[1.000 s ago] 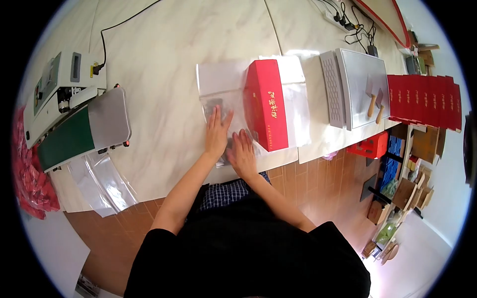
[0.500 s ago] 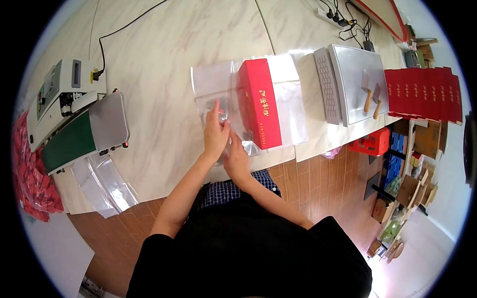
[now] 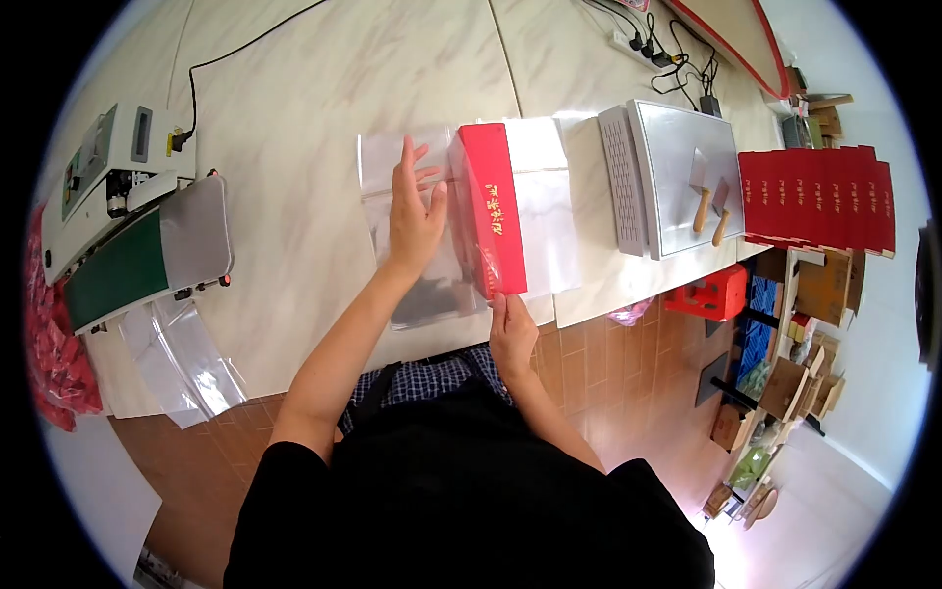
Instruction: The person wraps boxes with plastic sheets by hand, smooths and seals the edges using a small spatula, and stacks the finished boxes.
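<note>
A long red box [image 3: 501, 211] with gold characters lies on flat clear plastic bags [image 3: 549, 231] on the table. Shiny film shows along the box's lower left side. My left hand [image 3: 417, 218] is open, fingers spread and pointing away from me, over the bags just left of the box. At the box's near end my right hand [image 3: 514, 337] is closed in a pinch on the edge of a clear plastic bag. How far that bag reaches around the box is hard to make out.
On the left stands a machine with a green belt [image 3: 120, 275], clear bags [image 3: 182, 363] beside it. To the right, a metal case [image 3: 687, 177] carries two wooden-handled scrapers [image 3: 702, 209]. Red flat sleeves [image 3: 814, 196] lie fanned beyond. A red stool [image 3: 708, 294] is below the table edge.
My hands have parted. The left has risen off the plastic and spread its fingers; the right has moved to the box's near end. The whole view has shifted slightly.
</note>
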